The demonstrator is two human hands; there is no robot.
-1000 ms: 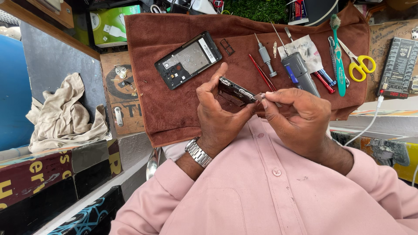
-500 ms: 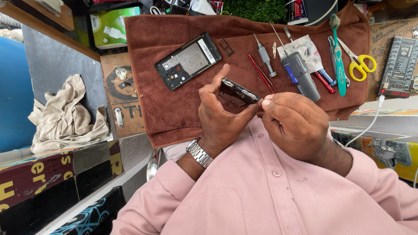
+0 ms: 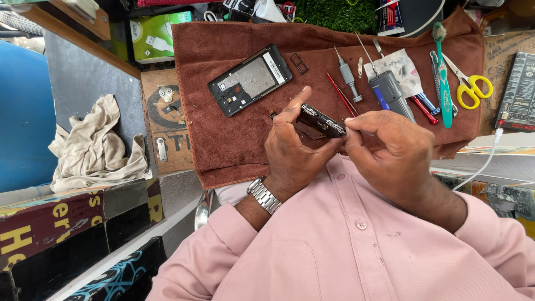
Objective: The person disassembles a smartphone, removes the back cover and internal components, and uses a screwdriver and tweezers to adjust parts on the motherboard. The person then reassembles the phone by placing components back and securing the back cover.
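My left hand [image 3: 292,153] grips a small dark phone circuit board [image 3: 320,120] by its edges, held just above the brown towel [image 3: 234,145]. The fingertips of my right hand [image 3: 390,147] pinch at the board's right end; what they hold there is too small to see. An opened black phone frame [image 3: 249,79] lies face up on the towel, up and left of my hands. A small black card tray [image 3: 299,63] rests beside it.
Tools lie along the towel's right side: a grey screwdriver [image 3: 349,78], red-handled tools [image 3: 341,95], a grey gadget [image 3: 390,93], a teal toothbrush [image 3: 443,72] and yellow scissors [image 3: 471,86]. A crumpled beige rag [image 3: 97,147] lies left. A green box [image 3: 153,36] stands behind.
My right hand's fingertips have shifted slightly along the board's right end; my left hand keeps the board in nearly the same spot.
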